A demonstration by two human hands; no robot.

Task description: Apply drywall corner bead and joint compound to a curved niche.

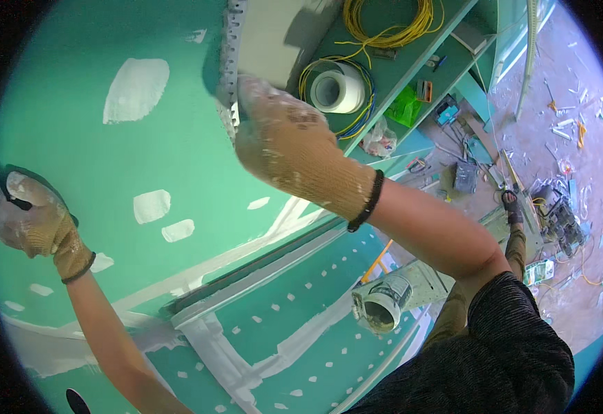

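My right hand (294, 141), in a dusty tan work glove with a dark cuff, is closed at the edge of a green wall board (198, 148). Its fingertips grip a pale perforated corner bead (233, 52), which runs along that edge up to the top of the view. My left hand (35, 217), gloved alike, is at the board's far left. Its thumb and fingers stand apart around a dark gap, and nothing shows in them. White filler patches (135, 90) dot the board, and a white filled seam crosses below.
At upper right, teal shelves hold yellow cable coils (391, 24), a white roll (337, 88) and a green bag (403, 107). Below my right arm, a bucket (383, 303) stands on a plank (422, 283). Scraps and tools litter the floor (550, 76). My foot (512, 203) shows right.
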